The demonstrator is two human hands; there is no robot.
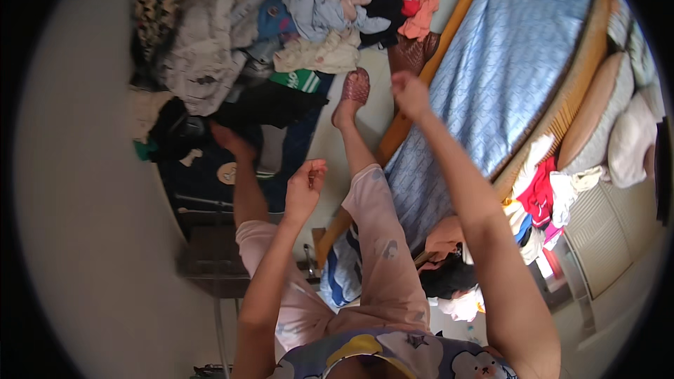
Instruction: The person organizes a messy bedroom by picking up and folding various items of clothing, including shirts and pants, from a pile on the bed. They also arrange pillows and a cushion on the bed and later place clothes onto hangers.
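My left hand (305, 184) hovers above the floor between my legs, its fingers curled in and nothing showing in them. Further forward, my right hand (410, 94) is raised by the bed's wooden edge, fingers closed and slightly blurred, with no object visible in it. Past my hands spreads a large heap of clothes: a light grey garment (203, 49), pale blue cloth (305, 0), a cream piece with small dots (319, 52), a black garment (274, 103) and a green piece with white stripes (298, 80). Neither hand touches the heap.
A bed with a blue patterned cover (498, 63) runs along the right, more clothes (539, 193) lying at its near side. A brown woven basket (414, 52) stands beside the bed frame. My slippered foot (353, 91) rests on pale floor; a dark cabinet (210, 253) stands at left.
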